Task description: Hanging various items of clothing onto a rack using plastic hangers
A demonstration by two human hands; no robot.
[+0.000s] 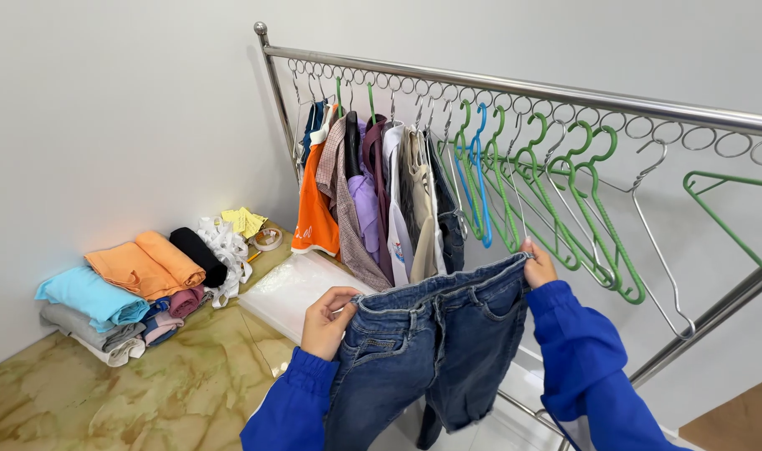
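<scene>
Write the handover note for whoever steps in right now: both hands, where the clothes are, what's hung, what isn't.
Left hand: grips the jeans at the waistband's left end.
Right hand: grips the waistband's right end, so the jeans hang spread out in front of the rack.
Done: several garments already hang at the rack's left end.
Free: blue and green empty hangers to their right, plus a few wire ones.
Left: the jeans are not on a hanger yet. A pile of folded clothes lies on the floor by the wall, beside a flat clear plastic bag.
</scene>
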